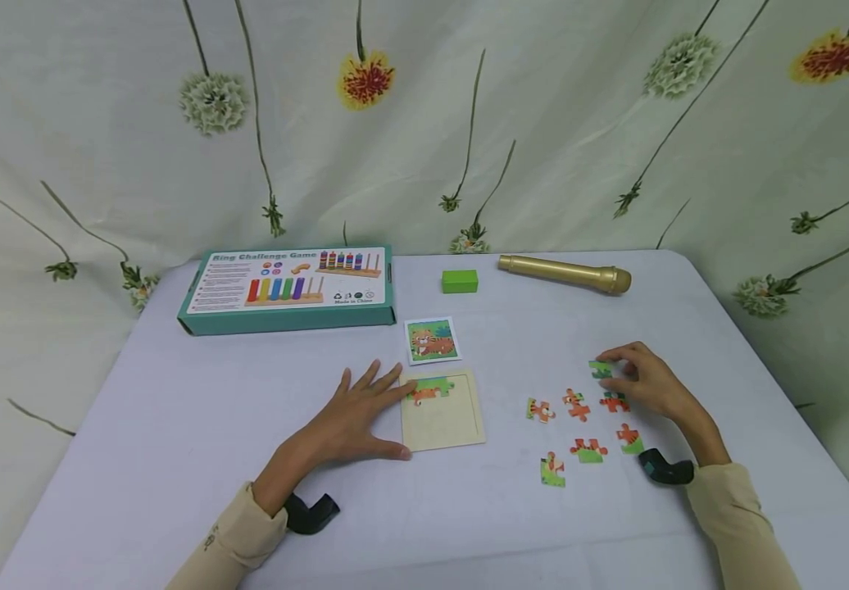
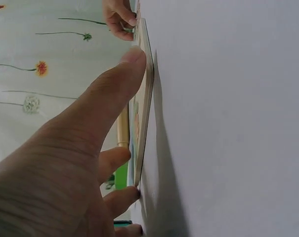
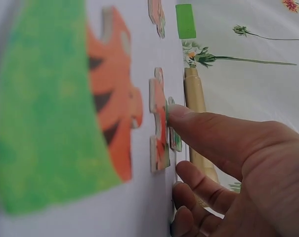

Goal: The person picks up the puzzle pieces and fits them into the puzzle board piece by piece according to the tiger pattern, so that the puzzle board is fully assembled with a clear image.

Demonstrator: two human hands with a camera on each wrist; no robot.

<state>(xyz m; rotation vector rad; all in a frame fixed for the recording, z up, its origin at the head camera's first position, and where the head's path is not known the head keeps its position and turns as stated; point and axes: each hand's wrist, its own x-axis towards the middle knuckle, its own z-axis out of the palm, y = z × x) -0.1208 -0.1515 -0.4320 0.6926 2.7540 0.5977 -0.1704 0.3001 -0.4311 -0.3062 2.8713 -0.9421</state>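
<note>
In the head view my left hand (image 1: pixel 354 418) lies with fingers spread along the left side of a wooden puzzle board (image 1: pixel 447 426). Its index fingertip touches joined puzzle pieces (image 1: pixel 435 387) at the board's top left, and the thumb (image 2: pixel 132 61) rests at the near corner. On the right, my right hand (image 1: pixel 649 378) pinches a green puzzle piece (image 1: pixel 601 369) between thumb and index finger, low over the table. Just below that hand lies an orange striped piece (image 1: pixel 615 402). Several more loose pieces, such as a tiger-face piece (image 1: pixel 540 410), are scattered between board and hand.
A tiger picture card (image 1: pixel 432 340) lies behind the board. Farther back are a teal-edged game box (image 1: pixel 292 319), a green block (image 1: pixel 459 282) and a gold microphone-shaped object (image 1: pixel 565 272). A flowered cloth (image 1: pixel 424 180) hangs behind the white table.
</note>
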